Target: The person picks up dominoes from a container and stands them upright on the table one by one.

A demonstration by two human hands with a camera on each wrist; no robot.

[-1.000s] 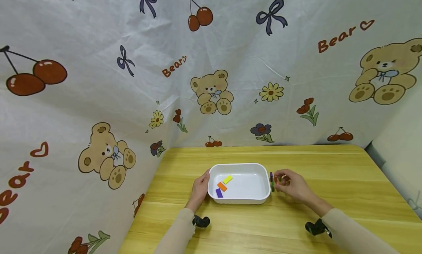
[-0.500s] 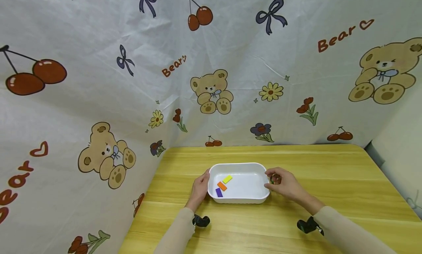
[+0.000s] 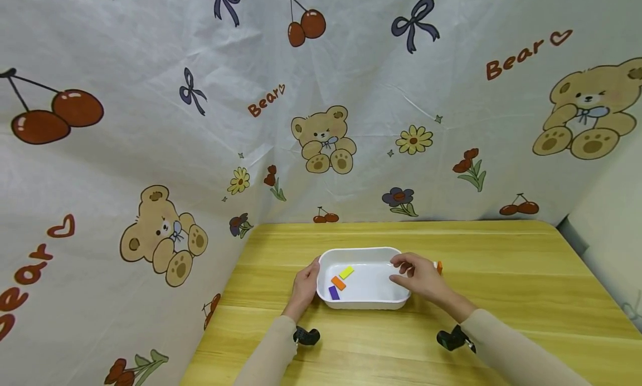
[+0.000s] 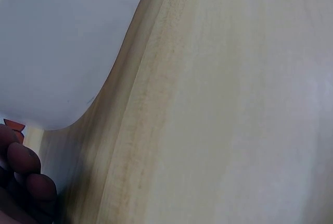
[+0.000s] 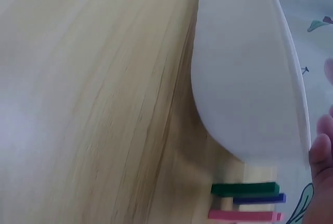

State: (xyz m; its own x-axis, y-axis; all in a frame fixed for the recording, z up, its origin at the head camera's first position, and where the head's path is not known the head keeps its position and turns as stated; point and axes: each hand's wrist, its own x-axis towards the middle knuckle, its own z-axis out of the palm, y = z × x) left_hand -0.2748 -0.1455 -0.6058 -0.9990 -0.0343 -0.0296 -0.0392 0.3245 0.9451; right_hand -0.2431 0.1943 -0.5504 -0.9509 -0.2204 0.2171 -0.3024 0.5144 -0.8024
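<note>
A white plastic tub point(image 3: 371, 304) stands on the table. Inside it, towards the left, lie a yellow domino point(image 3: 346, 272), an orange domino point(image 3: 338, 283) and a purple domino point(image 3: 334, 293). My left hand point(image 3: 304, 286) grips the tub's left end; its fingers are partly hidden. Over the right end reaches my right hand point(image 3: 421, 277), thumb and fingers apart above the inside, with nothing seen between them. Just outside that end, the right wrist view has a green domino point(image 5: 244, 189), a blue-purple one and a pink domino point(image 5: 242, 215) standing on edge.
Behind my right hand, another orange piece point(image 3: 439, 267) shows on the table, beside a bit of white. A wood-grain table point(image 3: 381, 347) spreads beneath everything. Bear-print cloth point(image 3: 371, 85) hangs along its back and left edges.
My right hand has moved left, from beside the standing dominoes to over the tub's right end. The orange piece behind it has come into view. My left hand and the tub stay put.
</note>
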